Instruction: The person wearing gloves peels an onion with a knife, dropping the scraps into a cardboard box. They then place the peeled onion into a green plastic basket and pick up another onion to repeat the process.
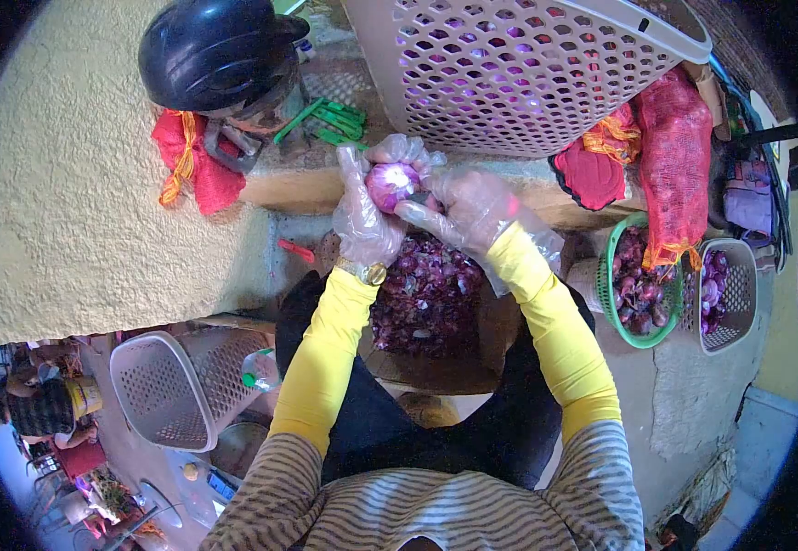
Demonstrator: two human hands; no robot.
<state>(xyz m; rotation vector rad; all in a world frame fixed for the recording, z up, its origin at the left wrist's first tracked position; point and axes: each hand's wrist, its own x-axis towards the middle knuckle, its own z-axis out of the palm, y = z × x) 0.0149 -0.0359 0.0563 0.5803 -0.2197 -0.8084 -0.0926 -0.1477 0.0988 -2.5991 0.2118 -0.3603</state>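
My left hand [367, 216], in a clear plastic glove, wraps its fingers around a red onion [390, 186] with a shiny purple and white surface. Close against the onion's right side is my gloved right hand [477, 209], its fingers curled and its thumb reaching toward the onion. A small dark piece shows between the right fingers and the onion; what it is I cannot make out. Directly below both hands, loose purple onion skins [426, 289] fill a container between my knees.
A large beige perforated basket [509, 87] of onions stands ahead. To the right are a green basket [608, 298] of onions, a smaller beige basket [739, 317] and a red mesh sack [674, 165]. Another beige basket [155, 390] and a bottle [261, 369] are at left; a person [40, 404] is beyond.
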